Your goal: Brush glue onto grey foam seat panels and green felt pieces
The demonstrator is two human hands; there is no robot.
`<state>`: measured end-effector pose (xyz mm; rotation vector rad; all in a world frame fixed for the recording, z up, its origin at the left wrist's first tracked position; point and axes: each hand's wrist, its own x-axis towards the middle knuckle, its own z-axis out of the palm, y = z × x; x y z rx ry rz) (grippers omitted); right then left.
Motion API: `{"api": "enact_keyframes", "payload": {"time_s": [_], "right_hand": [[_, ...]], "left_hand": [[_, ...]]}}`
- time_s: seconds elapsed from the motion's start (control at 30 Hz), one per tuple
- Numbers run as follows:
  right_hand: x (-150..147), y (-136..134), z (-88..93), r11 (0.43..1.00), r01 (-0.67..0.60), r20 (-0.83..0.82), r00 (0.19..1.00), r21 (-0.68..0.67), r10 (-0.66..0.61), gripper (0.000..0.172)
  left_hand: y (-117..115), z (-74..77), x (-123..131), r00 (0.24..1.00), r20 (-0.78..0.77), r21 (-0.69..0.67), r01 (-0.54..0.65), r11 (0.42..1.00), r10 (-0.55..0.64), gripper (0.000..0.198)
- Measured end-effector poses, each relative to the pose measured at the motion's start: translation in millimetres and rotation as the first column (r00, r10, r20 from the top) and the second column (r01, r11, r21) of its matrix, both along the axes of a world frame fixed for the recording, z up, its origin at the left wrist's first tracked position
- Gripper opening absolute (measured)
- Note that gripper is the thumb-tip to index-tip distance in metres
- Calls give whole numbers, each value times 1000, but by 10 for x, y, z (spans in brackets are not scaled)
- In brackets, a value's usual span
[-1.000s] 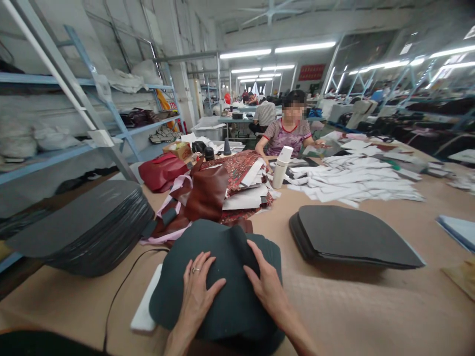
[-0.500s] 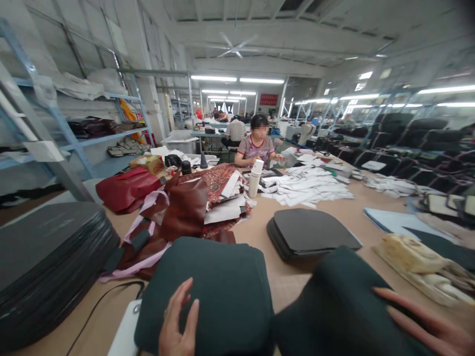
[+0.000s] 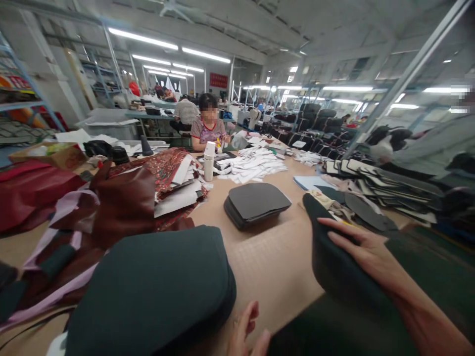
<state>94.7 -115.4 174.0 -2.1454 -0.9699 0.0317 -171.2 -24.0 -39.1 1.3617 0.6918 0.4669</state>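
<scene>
My right hand (image 3: 361,247) grips a dark green fabric piece (image 3: 334,267) at the right, thumb on top and fingers curled round its edge, lifting it above the table. Only the fingertips of my left hand (image 3: 248,333) show at the bottom edge, spread apart just right of a thick stack of dark green fabric pieces (image 3: 156,291), holding nothing. The brown cardboard-covered table (image 3: 270,262) lies between the two hands.
A smaller dark stack (image 3: 256,202) sits mid-table. Brown leather and patterned pieces (image 3: 126,202) pile at the left. White paper patterns (image 3: 252,165) and a white bottle (image 3: 210,160) lie beyond. A seated person (image 3: 208,128) works at the far end. Dark cut pieces (image 3: 386,190) spread at the right.
My right hand has pulled one dark piece off the stack and carried it right. My left hand has slid off the stack toward the bottom edge. The view has swung right.
</scene>
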Motion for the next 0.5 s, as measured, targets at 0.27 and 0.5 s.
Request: {"api": "enact_keyframes", "payload": {"time_s": [0.27, 0.5], "right_hand": [[490, -30, -404, 990, -40, -331, 940, 134, 82, 48], [1370, -91, -2058, 947, -300, -295, 921, -118, 255, 43]], "left_hand": [[139, 125, 702, 985, 26, -715, -100, 692, 169, 73], [274, -187, 1062, 852, -220, -264, -521, 811, 476, 57]]}}
